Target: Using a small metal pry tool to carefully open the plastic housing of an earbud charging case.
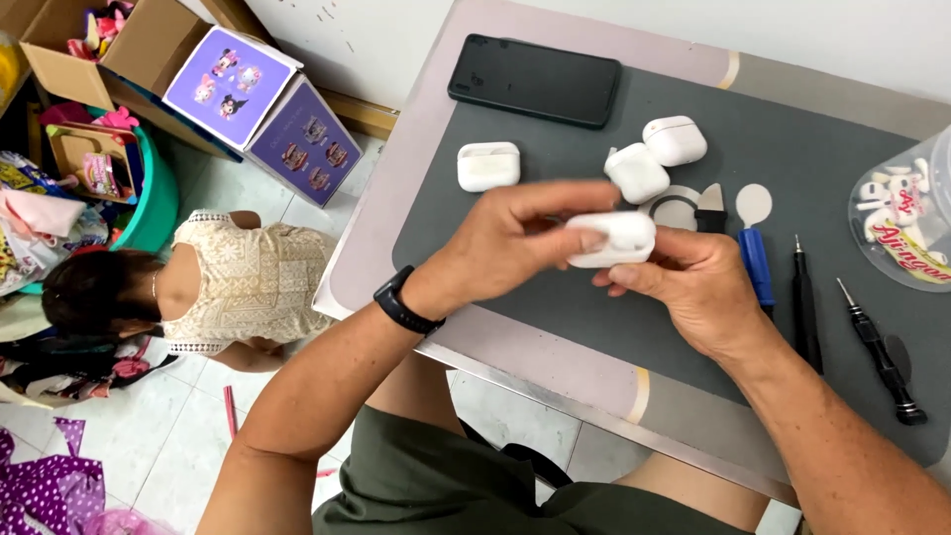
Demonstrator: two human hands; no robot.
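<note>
Both my hands hold one white earbud case [616, 238] above the grey work mat [555, 149]. My left hand [515, 248] grips it from the left with fingers over its top; a black band sits on that wrist. My right hand [693, 282] cups the case from below and the right. Three more white earbud cases lie on the mat behind: one at the left [488, 165], one in the middle [636, 172] and one further back [675, 140].
A black phone [536, 79] lies at the mat's far edge. A blue-handled tool [757, 260], two black screwdrivers [804, 309] [880, 349], a round ring [676, 210] and a clear bag of white parts [906, 223] lie at right. A seated person [213, 287] and cardboard boxes [253, 104] occupy the floor at left.
</note>
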